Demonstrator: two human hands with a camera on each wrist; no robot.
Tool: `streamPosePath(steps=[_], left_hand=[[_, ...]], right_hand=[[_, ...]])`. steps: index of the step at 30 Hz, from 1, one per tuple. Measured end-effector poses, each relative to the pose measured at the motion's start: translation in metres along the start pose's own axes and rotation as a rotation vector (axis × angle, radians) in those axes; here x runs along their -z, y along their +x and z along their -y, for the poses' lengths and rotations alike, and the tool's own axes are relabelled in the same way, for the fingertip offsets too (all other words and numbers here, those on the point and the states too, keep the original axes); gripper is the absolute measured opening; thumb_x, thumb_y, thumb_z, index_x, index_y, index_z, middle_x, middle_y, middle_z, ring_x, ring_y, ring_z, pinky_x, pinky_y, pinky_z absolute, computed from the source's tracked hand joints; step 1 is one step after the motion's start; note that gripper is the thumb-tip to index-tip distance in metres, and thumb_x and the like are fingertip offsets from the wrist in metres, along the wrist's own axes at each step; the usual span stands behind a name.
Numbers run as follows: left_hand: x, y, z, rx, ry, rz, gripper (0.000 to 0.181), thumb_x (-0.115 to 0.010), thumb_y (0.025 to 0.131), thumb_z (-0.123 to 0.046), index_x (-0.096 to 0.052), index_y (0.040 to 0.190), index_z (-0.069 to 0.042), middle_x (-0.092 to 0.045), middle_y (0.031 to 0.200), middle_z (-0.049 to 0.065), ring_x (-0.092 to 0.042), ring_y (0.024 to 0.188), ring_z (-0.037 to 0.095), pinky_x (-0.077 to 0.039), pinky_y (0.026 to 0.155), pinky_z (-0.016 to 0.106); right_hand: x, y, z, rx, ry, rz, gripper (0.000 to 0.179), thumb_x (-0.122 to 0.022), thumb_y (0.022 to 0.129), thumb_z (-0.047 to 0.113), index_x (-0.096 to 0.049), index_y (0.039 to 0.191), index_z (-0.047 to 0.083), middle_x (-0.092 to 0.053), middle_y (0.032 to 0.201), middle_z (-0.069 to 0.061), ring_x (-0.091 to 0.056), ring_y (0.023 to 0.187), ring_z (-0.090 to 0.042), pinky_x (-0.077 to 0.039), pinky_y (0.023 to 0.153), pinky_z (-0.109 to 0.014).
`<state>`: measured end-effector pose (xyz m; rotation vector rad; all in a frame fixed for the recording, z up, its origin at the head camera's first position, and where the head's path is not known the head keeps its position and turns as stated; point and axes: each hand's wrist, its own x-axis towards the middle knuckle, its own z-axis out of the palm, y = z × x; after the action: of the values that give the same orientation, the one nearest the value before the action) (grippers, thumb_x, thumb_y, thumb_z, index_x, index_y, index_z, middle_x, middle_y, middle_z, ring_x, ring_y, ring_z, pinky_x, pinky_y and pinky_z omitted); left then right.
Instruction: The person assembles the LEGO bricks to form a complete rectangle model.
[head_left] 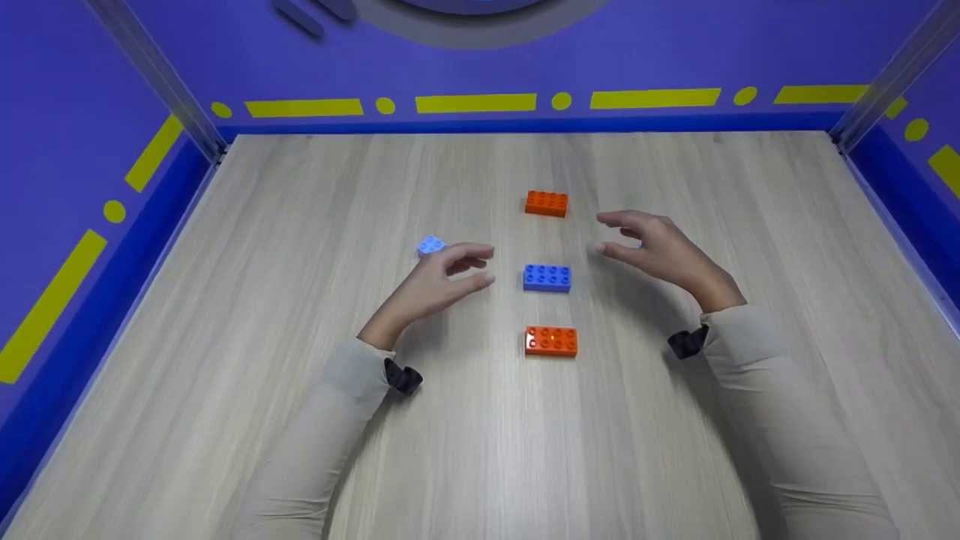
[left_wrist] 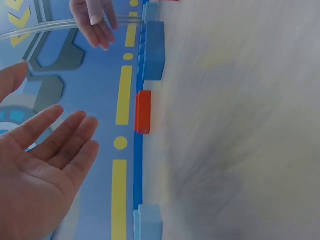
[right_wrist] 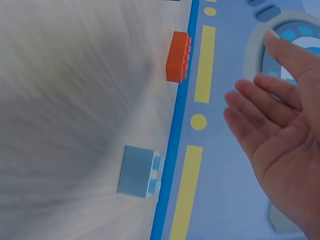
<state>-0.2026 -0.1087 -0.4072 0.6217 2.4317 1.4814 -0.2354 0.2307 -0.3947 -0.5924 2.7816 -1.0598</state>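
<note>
Three eight-stud toy bricks lie in a column on the table: an orange brick point(head_left: 546, 203) at the back, a blue brick point(head_left: 547, 278) in the middle and a second orange brick point(head_left: 551, 342) in front. My left hand point(head_left: 439, 283) hovers left of the blue one, thumb and fingers apart, holding nothing. Just behind it sits a small light blue brick point(head_left: 430, 245), partly covered by the hand. To the right of the column, my right hand point(head_left: 664, 251) is held above the table with nothing in it. Mostly hidden by that hand is another light blue brick point(right_wrist: 136, 171), plain in the right wrist view.
The wood-grain table point(head_left: 450, 450) is bordered at the back by a purple wall point(head_left: 480, 75) with yellow dashes. Similar panels stand at the left and right, with metal posts in the corners. Each wrist wears a black band.
</note>
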Motion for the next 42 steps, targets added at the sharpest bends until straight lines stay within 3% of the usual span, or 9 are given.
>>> streamPosePath(steps=[9, 19, 29, 42], left_hand=[[-0.023, 0.003, 0.003, -0.005, -0.025, 0.187, 0.053, -0.069, 0.088, -0.033, -0.056, 0.132, -0.007, -0.059, 0.132, 0.010, -0.057, 0.119, 0.020, -0.042, 0.107, 0.033], [-0.040, 0.005, 0.003, 0.020, -0.084, 0.290, 0.053, -0.074, 0.084, -0.027, -0.058, 0.130, -0.006, -0.060, 0.131, 0.007, -0.057, 0.119, 0.018, -0.044, 0.104, 0.031], [-0.057, 0.006, 0.005, 0.032, -0.071, 0.331, 0.049, -0.076, 0.082, -0.018, -0.062, 0.127, -0.007, -0.063, 0.127, 0.005, -0.059, 0.118, 0.015, -0.044, 0.104, 0.028], [-0.071, 0.011, 0.002, -0.036, 0.034, 0.352, 0.044, -0.079, 0.080, -0.015, -0.066, 0.121, -0.007, -0.066, 0.120, 0.005, -0.059, 0.109, 0.013, -0.046, 0.097, 0.022]], right_hand=[[-0.013, 0.012, 0.006, 0.004, 0.002, 0.180, 0.049, -0.066, 0.091, 0.024, -0.055, 0.134, 0.003, -0.057, 0.134, -0.016, -0.056, 0.121, -0.034, -0.044, 0.103, -0.049], [-0.027, 0.019, 0.012, 0.041, 0.005, 0.235, 0.047, -0.069, 0.089, 0.023, -0.059, 0.129, 0.002, -0.062, 0.129, -0.015, -0.059, 0.116, -0.032, -0.047, 0.100, -0.048], [-0.039, 0.027, 0.014, 0.054, 0.000, 0.287, 0.045, -0.073, 0.086, 0.021, -0.063, 0.125, 0.003, -0.064, 0.125, -0.014, -0.060, 0.116, -0.031, -0.048, 0.098, -0.047], [-0.048, 0.030, 0.016, 0.104, -0.047, 0.295, 0.044, -0.075, 0.084, 0.019, -0.064, 0.124, 0.005, -0.065, 0.120, -0.013, -0.060, 0.108, -0.027, -0.049, 0.098, -0.045]])
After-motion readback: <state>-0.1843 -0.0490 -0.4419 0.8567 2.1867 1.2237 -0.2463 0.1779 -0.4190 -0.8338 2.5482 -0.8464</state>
